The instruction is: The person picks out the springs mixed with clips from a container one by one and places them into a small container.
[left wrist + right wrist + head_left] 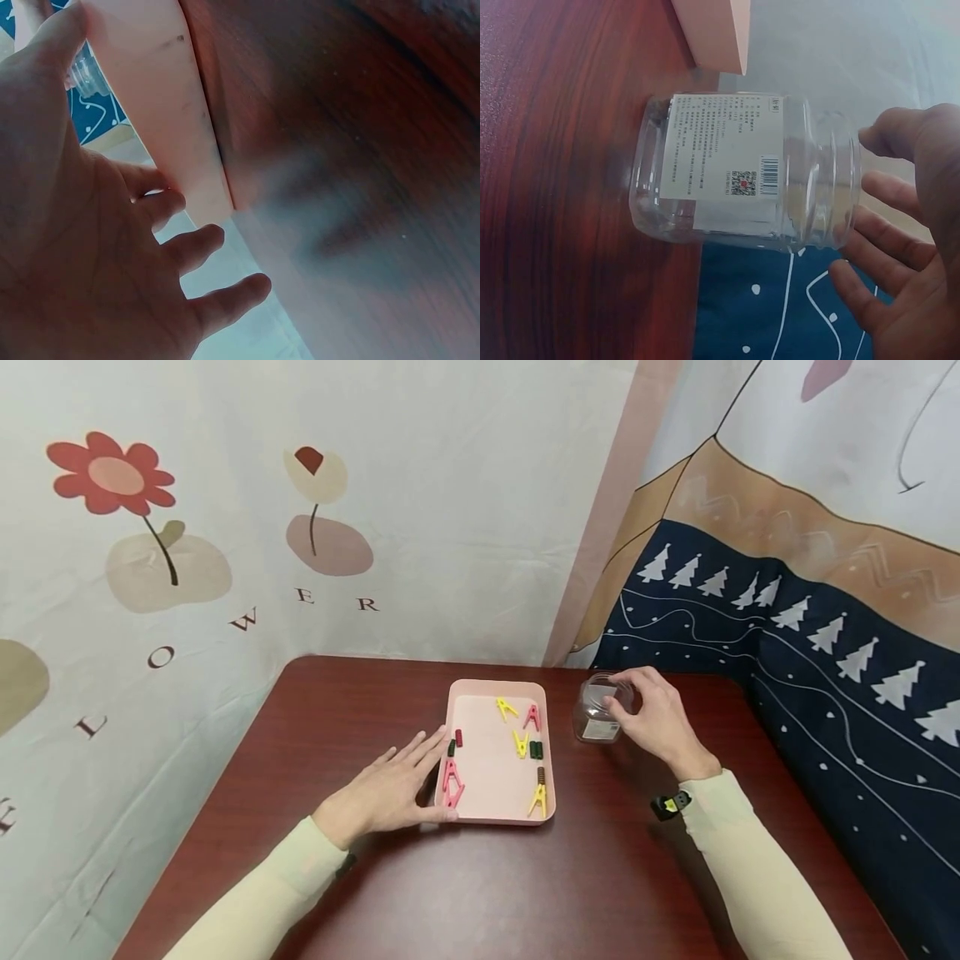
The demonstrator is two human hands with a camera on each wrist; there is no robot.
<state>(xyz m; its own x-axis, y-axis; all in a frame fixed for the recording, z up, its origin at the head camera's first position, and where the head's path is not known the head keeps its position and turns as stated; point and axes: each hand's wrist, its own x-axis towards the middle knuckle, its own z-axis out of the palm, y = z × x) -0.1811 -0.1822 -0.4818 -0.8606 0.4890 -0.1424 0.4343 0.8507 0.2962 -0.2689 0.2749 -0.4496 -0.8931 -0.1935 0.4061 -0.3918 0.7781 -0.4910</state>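
A pink tray [495, 785] lies on the table with yellow clips [506, 707] and pink clips [451, 775] in it. Small dark green pieces [536, 750], a dark red piece [459, 738] and a brown one [541, 775] lie among them. My left hand [393, 789], fingers spread and fairly straight, is at the tray's left side, its thumb by the near left corner. A clear jar [720, 172] with a white printed label stands upright right of the tray, without a lid. My right hand [660, 718] is at its mouth, thumb and fingers spread around the rim; firm contact is unclear.
The dark red-brown table [495, 893] extends around the tray and jar. A pale printed cloth [450, 527] hangs behind it, and a navy cloth with white trees [825, 693] hangs along the right side.
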